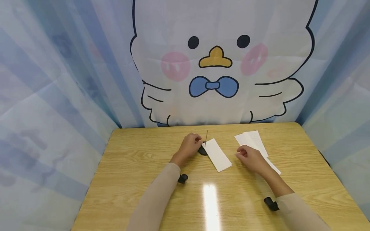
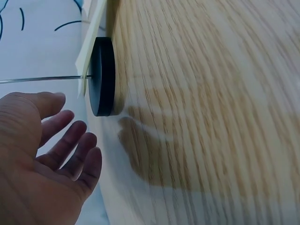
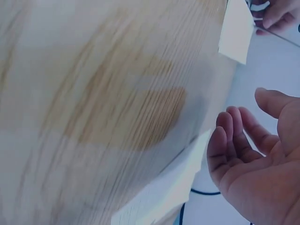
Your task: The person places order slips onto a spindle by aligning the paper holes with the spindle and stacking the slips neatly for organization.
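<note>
A bill spike (image 1: 206,136) with a round black base (image 2: 104,77) stands near the table's far side. White paper slips (image 1: 217,156) are pierced at one end by its thin metal rod (image 2: 42,78) and slant down over the base toward the right. Just left of the spike hovers my left hand (image 1: 189,144), its fingers loosely bent with nothing between them. To the right of those slips, my right hand (image 1: 251,158) is raised over the table, relaxed and holding nothing. Loose white paper slips (image 1: 252,139) lie partly hidden behind it.
The wooden table (image 1: 138,179) reaches a printed curtain (image 1: 214,109) at the back, with more curtain on both sides. Black wrist cameras (image 1: 271,204) sit at both sleeves. A dark cable (image 3: 205,192) shows beyond the table edge in the right wrist view.
</note>
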`<state>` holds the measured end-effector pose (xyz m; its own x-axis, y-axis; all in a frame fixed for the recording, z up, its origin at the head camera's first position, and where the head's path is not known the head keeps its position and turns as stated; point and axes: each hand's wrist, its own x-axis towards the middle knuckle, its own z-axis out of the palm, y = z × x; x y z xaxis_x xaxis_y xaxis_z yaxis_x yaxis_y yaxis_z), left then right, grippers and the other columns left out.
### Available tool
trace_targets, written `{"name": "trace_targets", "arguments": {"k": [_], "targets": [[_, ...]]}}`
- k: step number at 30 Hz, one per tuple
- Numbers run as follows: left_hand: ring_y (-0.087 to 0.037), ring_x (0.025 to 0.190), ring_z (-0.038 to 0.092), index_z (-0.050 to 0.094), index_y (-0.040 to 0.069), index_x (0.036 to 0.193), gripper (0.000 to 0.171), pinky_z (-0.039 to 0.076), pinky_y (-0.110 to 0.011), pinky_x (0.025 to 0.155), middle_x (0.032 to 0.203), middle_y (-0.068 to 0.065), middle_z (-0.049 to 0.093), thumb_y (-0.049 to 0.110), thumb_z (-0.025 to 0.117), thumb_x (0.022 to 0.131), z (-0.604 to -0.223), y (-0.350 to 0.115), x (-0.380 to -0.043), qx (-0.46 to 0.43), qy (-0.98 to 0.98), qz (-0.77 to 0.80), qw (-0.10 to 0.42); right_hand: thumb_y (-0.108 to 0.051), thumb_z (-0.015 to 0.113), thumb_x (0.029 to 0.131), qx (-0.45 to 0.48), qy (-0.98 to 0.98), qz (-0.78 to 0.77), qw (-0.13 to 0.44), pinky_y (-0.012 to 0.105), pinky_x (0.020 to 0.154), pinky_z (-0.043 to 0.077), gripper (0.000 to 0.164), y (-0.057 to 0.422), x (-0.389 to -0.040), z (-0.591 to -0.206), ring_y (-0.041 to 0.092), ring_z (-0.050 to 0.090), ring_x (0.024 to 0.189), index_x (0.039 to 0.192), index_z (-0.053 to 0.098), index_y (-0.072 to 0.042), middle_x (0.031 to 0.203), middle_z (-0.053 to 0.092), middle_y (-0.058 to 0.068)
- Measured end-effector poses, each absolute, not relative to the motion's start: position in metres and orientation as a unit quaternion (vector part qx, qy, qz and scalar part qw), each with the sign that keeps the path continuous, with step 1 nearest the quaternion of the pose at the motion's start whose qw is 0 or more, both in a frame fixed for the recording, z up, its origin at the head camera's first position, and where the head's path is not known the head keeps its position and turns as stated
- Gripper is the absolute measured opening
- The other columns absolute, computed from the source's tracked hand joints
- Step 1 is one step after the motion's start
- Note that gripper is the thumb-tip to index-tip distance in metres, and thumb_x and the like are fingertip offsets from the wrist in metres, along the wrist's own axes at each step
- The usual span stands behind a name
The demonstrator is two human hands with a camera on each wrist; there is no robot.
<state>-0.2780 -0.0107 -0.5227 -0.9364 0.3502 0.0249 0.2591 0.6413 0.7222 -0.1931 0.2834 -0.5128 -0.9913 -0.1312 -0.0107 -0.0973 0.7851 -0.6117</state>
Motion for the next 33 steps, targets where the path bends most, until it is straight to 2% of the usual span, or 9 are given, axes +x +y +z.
{"name": "trace_targets", "arguments": {"k": [7,13,17,28,33], "targets": [[-0.029,0.118,0.064,0.065,0.005,0.137,0.041,0.056,-0.043,0.097,0.134,-0.014,0.063,0.023,0.07,0.101,-0.523,-0.02,-0.273,0.185,0.899,0.387,0.085,-0.021,0.066,0.103,-0.051,0.948,-0.315,0.017,0.047,0.083,0.056,0.037,0.31,-0.187,-0.504,0.032,0.068,0.1,0.13,0.063,0.004,0.108,0.071,0.015],[-0.031,0.142,0.048,0.061,0.01,0.144,0.054,0.044,-0.046,0.116,0.151,-0.011,0.055,0.029,0.077,0.096,-0.522,-0.022,-0.27,0.188,0.908,0.36,0.107,-0.027,0.066,0.103,-0.037,0.955,-0.295,0.024,0.052,0.085,0.056,0.049,0.337,-0.182,-0.502,0.039,0.068,0.106,0.137,0.057,0.006,0.117,0.069,0.022],[-0.032,0.144,0.045,0.059,0.011,0.146,0.061,0.04,-0.046,0.118,0.153,-0.01,0.053,0.031,0.08,0.093,-0.521,-0.022,-0.271,0.195,0.914,0.341,0.102,-0.029,0.068,0.101,-0.026,0.957,-0.288,0.031,0.054,0.086,0.056,0.055,0.351,-0.181,-0.502,0.041,0.066,0.108,0.139,0.055,0.008,0.121,0.067,0.025],[-0.032,0.145,0.043,0.05,0.015,0.154,0.078,0.04,-0.045,0.119,0.157,-0.009,0.049,0.04,0.083,0.088,-0.525,-0.021,-0.273,0.203,0.933,0.278,0.103,-0.041,0.073,0.096,0.0,0.963,-0.26,0.068,0.058,0.087,0.055,0.071,0.389,-0.176,-0.507,0.05,0.062,0.109,0.132,0.052,0.017,0.123,0.062,0.037],[-0.032,0.142,0.046,0.053,0.013,0.152,0.077,0.04,-0.044,0.118,0.153,-0.009,0.052,0.039,0.085,0.086,-0.526,-0.02,-0.272,0.21,0.936,0.266,0.092,-0.045,0.077,0.092,0.009,0.965,-0.248,0.082,0.057,0.085,0.053,0.071,0.396,-0.174,-0.513,0.044,0.062,0.1,0.12,0.056,0.017,0.112,0.063,0.033]]}}
